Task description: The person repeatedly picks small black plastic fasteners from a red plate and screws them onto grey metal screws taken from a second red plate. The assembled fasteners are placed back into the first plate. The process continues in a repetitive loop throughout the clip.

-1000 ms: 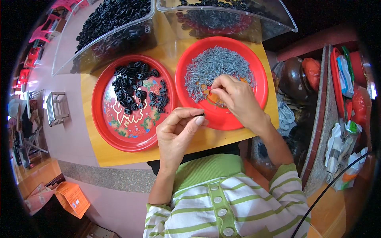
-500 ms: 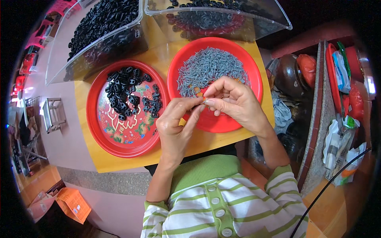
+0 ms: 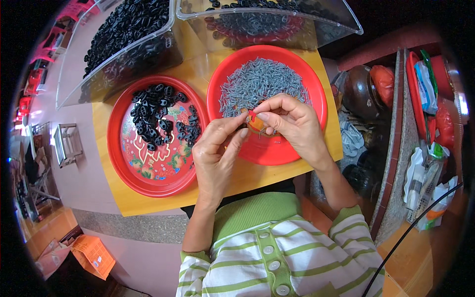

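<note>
Both my hands meet over a red basin (image 3: 317, 119) that holds a heap of small grey screws (image 3: 264, 81). My right hand (image 3: 294, 126) has thumb and forefinger pinched together, the other fingers curled. Facing it, my left hand (image 3: 215, 146) is bent, its fingertips close to the right ones. Whatever the fingertips hold is too small and too covered to name. Left of the basin, a round red tray (image 3: 118, 166) with a floral print carries small black plastic pieces with holes (image 3: 153, 111). The pieces lie in one larger heap and one smaller group.
Two clear plastic bins stand at the table's far side; the left bin (image 3: 111, 79) is piled with black pieces, the right bin (image 3: 269, 29) holds more. Under everything is a yellow tabletop (image 3: 116, 193). A shelf with a brown jar (image 3: 363, 89) stands right; a black cable (image 3: 415, 222) hangs lower right.
My hands have shifted slightly, and my left fingertips have parted a little and drawn left. More of the basin's bottom shows between the hands. The tray and bins look the same.
</note>
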Demonstrator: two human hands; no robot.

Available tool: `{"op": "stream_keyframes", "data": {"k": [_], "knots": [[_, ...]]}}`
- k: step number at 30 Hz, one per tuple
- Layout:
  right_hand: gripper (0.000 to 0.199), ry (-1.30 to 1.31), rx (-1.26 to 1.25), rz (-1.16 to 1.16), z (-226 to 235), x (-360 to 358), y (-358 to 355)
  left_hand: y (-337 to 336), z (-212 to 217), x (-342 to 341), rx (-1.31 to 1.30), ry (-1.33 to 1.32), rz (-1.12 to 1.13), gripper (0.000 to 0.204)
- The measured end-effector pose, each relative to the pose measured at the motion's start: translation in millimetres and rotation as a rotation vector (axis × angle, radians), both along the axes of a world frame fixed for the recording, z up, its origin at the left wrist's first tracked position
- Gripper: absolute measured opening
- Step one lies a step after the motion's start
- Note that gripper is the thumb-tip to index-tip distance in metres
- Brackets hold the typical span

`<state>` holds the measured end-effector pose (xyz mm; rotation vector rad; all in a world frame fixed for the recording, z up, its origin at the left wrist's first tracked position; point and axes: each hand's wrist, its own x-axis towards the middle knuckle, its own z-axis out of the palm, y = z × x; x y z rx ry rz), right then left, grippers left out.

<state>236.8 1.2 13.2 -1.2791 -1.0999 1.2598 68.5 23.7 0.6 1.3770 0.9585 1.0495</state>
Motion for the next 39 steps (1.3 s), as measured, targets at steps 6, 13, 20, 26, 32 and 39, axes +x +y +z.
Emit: {"op": "stream_keyframes", "data": {"k": [6,13,20,26,32,39], "knots": [[0.010,0.086,-0.020,-0.026,2.7,-3.9,-8.0,-1.8,3.5,-0.6,-0.270,-0.149,-0.038,0.019],[0.012,0.077,-0.056,0.009,3.3,1.8,-14.8,-0.6,0.1,-1.5,0.004,0.049,-0.060,0.016],[0.013,0.106,0.036,-0.065,0.3,-5.6,-18.9,-5.5,7.2,8.0,-0.270,-0.188,-0.085,0.024],[0.013,0.129,0.118,-0.070,-5.9,-6.2,-21.4,-4.8,6.3,6.6,-0.359,-0.326,-0.107,0.012],[0.011,0.153,0.152,-0.071,-4.7,-8.7,-21.1,-5.8,7.9,-0.2,-0.444,-0.368,-0.103,0.014],[0.010,0.045,0.204,-0.081,-3.0,-19.2,-18.5,-8.1,9.8,-5.4,-0.470,-0.409,-0.116,0.017]]}}
